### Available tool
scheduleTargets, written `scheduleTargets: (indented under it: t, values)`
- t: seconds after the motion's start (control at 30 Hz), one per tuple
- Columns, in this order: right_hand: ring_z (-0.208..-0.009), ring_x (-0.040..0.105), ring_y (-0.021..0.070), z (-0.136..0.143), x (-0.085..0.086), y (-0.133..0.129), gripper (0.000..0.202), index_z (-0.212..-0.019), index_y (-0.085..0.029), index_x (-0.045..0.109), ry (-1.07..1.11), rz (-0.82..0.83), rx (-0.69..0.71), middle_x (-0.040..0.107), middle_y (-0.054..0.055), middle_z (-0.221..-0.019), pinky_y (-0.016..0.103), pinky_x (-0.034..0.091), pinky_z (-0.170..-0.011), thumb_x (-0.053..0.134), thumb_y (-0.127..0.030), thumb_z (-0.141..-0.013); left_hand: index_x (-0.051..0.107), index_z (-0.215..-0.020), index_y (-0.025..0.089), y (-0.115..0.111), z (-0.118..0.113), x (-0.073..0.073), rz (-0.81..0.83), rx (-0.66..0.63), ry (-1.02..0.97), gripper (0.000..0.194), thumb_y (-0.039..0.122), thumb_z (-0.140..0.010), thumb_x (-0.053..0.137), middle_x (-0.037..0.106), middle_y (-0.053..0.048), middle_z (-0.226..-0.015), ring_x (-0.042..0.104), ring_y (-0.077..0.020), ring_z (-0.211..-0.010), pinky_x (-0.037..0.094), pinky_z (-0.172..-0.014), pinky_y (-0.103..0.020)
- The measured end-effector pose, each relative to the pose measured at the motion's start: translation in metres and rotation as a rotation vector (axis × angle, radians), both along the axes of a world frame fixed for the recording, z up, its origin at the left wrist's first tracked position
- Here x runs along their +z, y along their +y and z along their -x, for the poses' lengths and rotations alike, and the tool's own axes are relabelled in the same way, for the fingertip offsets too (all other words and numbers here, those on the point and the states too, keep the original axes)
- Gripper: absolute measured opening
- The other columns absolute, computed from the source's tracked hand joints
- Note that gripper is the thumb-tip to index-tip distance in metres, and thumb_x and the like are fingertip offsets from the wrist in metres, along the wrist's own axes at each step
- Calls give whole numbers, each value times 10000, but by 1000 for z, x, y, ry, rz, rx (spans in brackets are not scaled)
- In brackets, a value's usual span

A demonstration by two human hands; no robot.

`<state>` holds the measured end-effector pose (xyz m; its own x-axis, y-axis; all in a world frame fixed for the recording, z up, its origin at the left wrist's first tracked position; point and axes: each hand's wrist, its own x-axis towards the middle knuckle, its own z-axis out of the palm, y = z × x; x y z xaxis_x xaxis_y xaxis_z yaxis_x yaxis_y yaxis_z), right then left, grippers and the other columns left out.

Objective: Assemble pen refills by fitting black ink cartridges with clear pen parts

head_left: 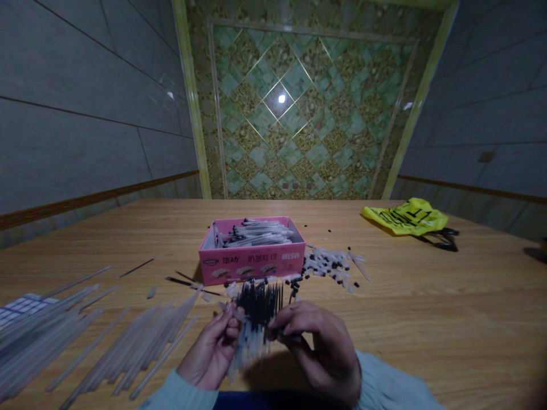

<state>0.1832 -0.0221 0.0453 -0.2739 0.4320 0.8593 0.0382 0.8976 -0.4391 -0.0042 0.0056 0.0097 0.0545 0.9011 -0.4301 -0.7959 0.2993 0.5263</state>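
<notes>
Between my hands, in front of the pink box, lies a bunch of thin dark rods with pale translucent lower ends (258,307). My left hand (216,350) is at the left side of this bunch, its thumb and fingers closed on a small translucent piece (237,312). My right hand (318,341) is at the bunch's right side, fingers pinched together around something small and dark that is mostly hidden. The open pink box (252,266) holds many pale sticks with dark ends (260,232).
Small white and black pieces (329,265) are scattered right of the box. Long translucent tubes (141,341) spread over the left of the wooden table (405,319). A yellow bag (405,217) and dark glasses (440,239) lie at the far right.
</notes>
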Motion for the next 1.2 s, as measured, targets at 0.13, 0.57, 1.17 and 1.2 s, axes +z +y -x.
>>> scheduleTargets:
  t: [0.13,0.57,1.17,1.2]
  values:
    - [-790,652,171,2,6,-2,270,-937,-216,580,34,45,-1,682,58,-851,320,536,-711,535,1,-783,546,-823,95,2,0,-3,-18,6,-15,176,0,-863,404,579,-36,-738,573,-27,-498,499,-428,-96]
    - [-795,593,154,-14,22,26,100,-925,-184,612,-152,202,-330,630,48,-885,261,479,-645,584,-213,-834,551,-790,117,-2,-2,7,47,24,-60,182,25,-866,413,576,-5,-636,577,-43,-450,493,-389,-102]
    - [-819,649,244,-52,-11,69,204,-788,-213,723,-1183,412,-796,717,81,-818,270,376,-618,576,-130,-674,561,-767,120,1,1,1,24,74,-43,199,33,-867,413,522,-2,-674,550,-25,-449,476,-379,-85]
    - [-821,652,251,-52,-10,68,192,-787,-208,724,-1193,420,-800,718,87,-819,272,379,-618,587,-139,-673,560,-772,123,1,1,1,21,72,-41,200,28,-866,412,525,-1,-677,549,-25,-450,476,-379,-86]
